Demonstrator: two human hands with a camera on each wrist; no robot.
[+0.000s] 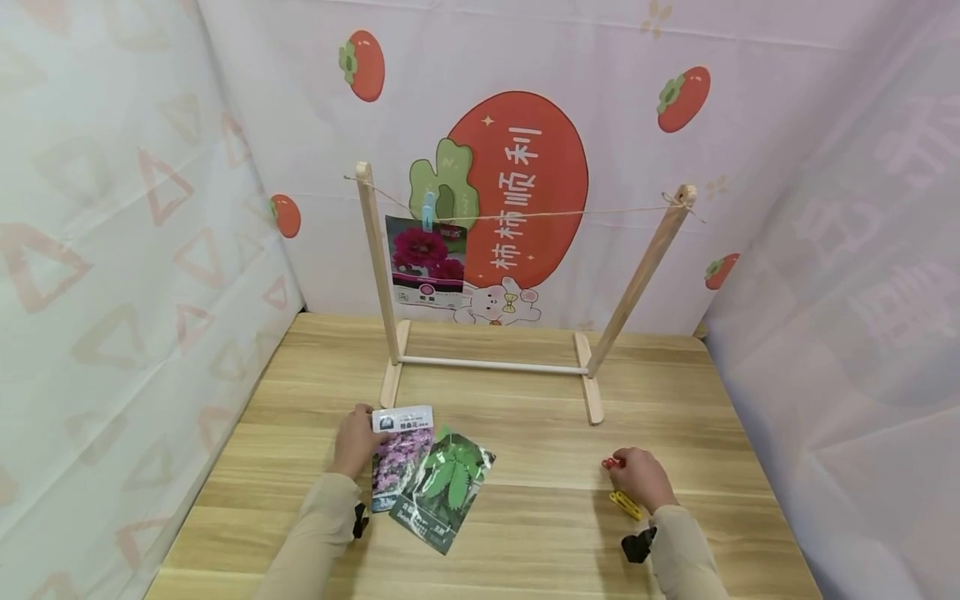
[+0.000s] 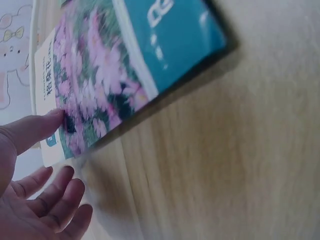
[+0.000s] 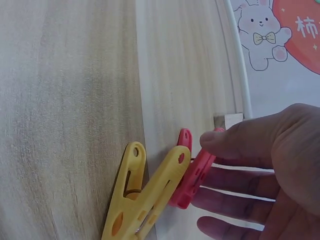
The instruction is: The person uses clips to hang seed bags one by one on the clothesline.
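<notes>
My left hand holds a seed packet with pink flowers by its white-topped end, thumb on the front and fingers at the edge. A second packet with green leaves overlaps it at the right. On the right, my right hand grips a red clothespin between thumb and fingers. A yellow clothespin lies on the table close beside the red one.
A wooden stand with two posts carries a string across its top. A light-blue clothespin holds a packet with magenta flowers on the string. Printed cloth surrounds the wood-grain table.
</notes>
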